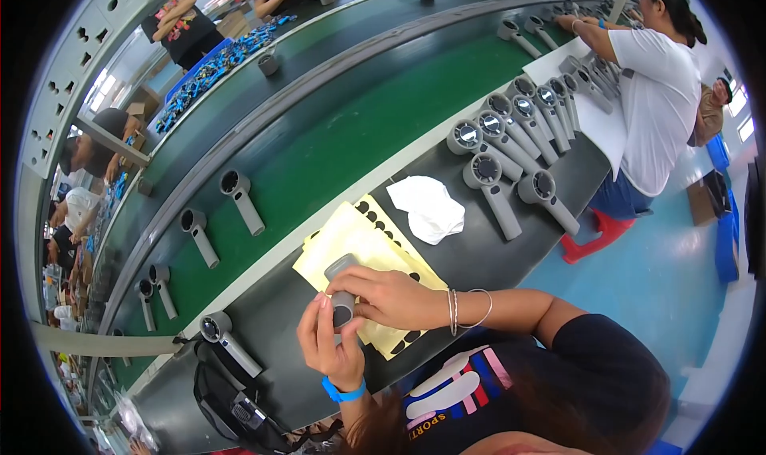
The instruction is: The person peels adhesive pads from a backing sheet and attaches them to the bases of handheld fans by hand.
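Both my hands hold one grey handheld fan (pixel 341 265), its handle pointing away from me and its round end with a dark disc turned toward me. My left hand (pixel 329 345), with a blue wristband, has its fingers against the fan's near end. From the right, my right hand (pixel 391 297) wraps over the fan's middle, hiding part of it. Under my hands lie yellow sheets (pixel 339 235) carrying black round stickers (pixel 381 225). A crumpled white cloth or paper (pixel 428 209) is just beyond them.
Several grey handheld fans (pixel 496 191) crowd the table's right side. One fan (pixel 230 343) and a black bag (pixel 219 387) lie at left. A green conveyor belt (pixel 319 164) carries more fans past the table. A co-worker in a white shirt (pixel 658 96) sits at right.
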`<state>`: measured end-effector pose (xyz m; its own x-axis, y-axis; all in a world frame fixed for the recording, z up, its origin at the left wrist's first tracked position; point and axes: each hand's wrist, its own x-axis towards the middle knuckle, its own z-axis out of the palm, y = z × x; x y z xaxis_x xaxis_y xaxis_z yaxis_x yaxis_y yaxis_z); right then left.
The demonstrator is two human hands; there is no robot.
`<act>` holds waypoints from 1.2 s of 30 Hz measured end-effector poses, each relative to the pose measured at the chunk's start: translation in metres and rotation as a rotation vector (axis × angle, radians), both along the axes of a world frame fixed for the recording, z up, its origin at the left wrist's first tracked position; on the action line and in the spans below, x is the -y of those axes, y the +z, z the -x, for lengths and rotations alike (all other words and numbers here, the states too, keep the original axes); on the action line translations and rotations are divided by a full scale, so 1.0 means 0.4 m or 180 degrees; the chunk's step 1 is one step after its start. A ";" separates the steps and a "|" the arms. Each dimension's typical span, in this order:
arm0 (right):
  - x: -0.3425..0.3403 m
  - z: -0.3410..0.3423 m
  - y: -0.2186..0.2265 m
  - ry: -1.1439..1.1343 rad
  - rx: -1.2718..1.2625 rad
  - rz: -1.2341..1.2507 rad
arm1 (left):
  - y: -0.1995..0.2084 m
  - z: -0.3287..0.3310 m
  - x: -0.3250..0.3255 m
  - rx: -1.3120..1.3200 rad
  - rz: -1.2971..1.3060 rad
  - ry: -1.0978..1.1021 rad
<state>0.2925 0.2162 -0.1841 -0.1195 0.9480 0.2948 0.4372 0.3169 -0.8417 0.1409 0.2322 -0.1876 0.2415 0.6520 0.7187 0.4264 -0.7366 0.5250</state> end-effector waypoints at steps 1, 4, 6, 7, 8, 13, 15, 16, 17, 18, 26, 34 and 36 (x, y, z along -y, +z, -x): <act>-0.002 0.001 -0.004 0.0012 -0.0002 -0.0001 | 0.002 -0.005 -0.006 -0.0002 -0.0001 0.0012; -0.004 0.013 -0.008 -0.0031 -0.0058 0.0074 | 0.003 -0.008 -0.012 0.0053 -0.0164 0.0102; -0.009 0.018 -0.007 -0.0140 -0.0018 -0.0045 | -0.012 -0.004 -0.012 0.0229 -0.0100 0.0242; -0.011 0.020 -0.012 -0.0155 -0.0095 -0.0059 | -0.016 -0.007 -0.011 0.0199 -0.0099 0.0326; -0.013 0.015 -0.019 -0.0160 -0.0176 -0.0070 | -0.018 -0.021 -0.009 0.0409 0.0039 0.0248; -0.010 -0.001 0.002 -0.0153 -0.0284 0.0092 | -0.019 -0.041 -0.017 0.0753 0.0134 0.0193; -0.013 0.001 -0.003 -0.0137 -0.0319 0.0014 | -0.026 -0.038 -0.016 0.0949 0.0451 -0.0063; -0.011 0.000 0.006 -0.0113 -0.0316 0.0227 | -0.035 -0.038 -0.018 0.0935 0.0445 0.0038; -0.012 0.001 0.011 -0.0079 -0.0289 0.0133 | -0.045 -0.038 -0.021 0.1080 0.0366 -0.0058; -0.014 0.004 0.014 -0.0052 -0.0264 0.0037 | -0.052 -0.036 -0.022 0.1223 0.0284 -0.0162; -0.012 0.019 0.014 -0.0063 -0.0369 0.0127 | -0.038 -0.025 -0.021 0.0794 -0.0094 -0.0060; -0.019 0.029 0.026 -0.0173 -0.0078 -0.0039 | -0.044 -0.034 -0.019 0.0760 -0.0190 -0.0033; -0.023 0.034 0.022 -0.0218 -0.0072 -0.0087 | -0.043 -0.035 -0.019 0.0778 -0.0172 -0.0064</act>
<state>0.2787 0.2255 -0.1754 -0.0476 0.9453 0.3227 0.4397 0.3099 -0.8430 0.1550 0.2399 -0.2049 0.0688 0.6078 0.7911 0.2766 -0.7735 0.5702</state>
